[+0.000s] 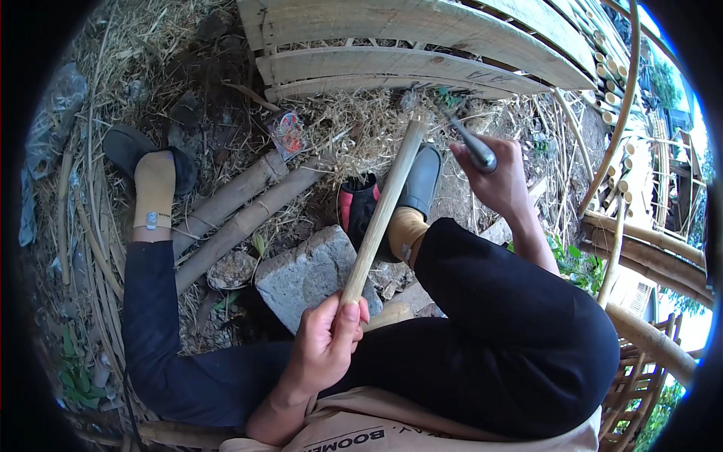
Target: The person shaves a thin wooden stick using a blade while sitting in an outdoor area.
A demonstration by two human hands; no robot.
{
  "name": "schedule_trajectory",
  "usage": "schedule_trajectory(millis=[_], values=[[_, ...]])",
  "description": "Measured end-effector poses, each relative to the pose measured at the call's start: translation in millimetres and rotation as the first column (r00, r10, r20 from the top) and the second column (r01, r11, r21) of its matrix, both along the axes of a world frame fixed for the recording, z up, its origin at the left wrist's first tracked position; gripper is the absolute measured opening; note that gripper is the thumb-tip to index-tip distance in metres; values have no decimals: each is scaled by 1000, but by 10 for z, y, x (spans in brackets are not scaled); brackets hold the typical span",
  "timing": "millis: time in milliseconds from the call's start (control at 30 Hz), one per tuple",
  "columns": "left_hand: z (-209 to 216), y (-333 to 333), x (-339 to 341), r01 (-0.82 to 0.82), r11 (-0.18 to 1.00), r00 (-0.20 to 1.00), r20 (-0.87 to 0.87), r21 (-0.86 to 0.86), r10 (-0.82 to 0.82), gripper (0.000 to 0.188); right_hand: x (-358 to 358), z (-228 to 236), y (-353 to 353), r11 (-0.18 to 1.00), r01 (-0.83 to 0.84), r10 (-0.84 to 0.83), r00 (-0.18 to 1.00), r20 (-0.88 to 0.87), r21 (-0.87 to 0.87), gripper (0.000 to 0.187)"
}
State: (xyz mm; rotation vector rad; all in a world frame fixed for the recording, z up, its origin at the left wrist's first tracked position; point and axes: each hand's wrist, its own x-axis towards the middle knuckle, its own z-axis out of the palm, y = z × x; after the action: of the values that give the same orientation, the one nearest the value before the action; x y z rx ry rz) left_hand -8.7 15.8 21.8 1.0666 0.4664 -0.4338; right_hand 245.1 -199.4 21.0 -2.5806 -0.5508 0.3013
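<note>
My left hand [324,346] is closed around the lower end of a pale wooden stick [388,200], which slants up and away over my shoe. Its far end looks freshly cut and lies above the straw. In my right hand [501,181] is what looks like a knife [474,147], with a rounded grey metal handle. The thin blade points away toward the planks, seen nearly edge-on and blurred. Knife and stick are apart, the knife to the right of the stick's far end. The right fingers are partly hidden behind the handle.
Pale wooden planks [407,60] stand at the far side. Between my legs lie a grey stone block [305,275], bamboo poles [248,218] and a black-and-red item [358,207]. Straw and shavings [354,124] cover the ground. Cut bamboo [621,169] is stacked at right.
</note>
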Motion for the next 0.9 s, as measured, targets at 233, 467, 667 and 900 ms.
schedule_trajectory(millis=[233, 467, 667, 900], values=[[78, -121, 73, -62, 693, 973, 198, 718, -118, 21, -54, 410, 134, 996, -29, 14, 985, -172, -87, 22], [147, -201, 21, -73, 605, 973, 189, 793, -131, 15, -25, 434, 163, 975, -65, 17, 975, -220, -213, 22], [168, -228, -13, -44, 596, 958, 202, 802, -202, 9, 61, 221, 30, 946, -71, 52, 996, -70, -317, 15], [138, -61, 79, -6, 751, 991, 104, 660, -84, 18, 39, 124, -190, 958, -57, 86, 992, 90, -279, 13]])
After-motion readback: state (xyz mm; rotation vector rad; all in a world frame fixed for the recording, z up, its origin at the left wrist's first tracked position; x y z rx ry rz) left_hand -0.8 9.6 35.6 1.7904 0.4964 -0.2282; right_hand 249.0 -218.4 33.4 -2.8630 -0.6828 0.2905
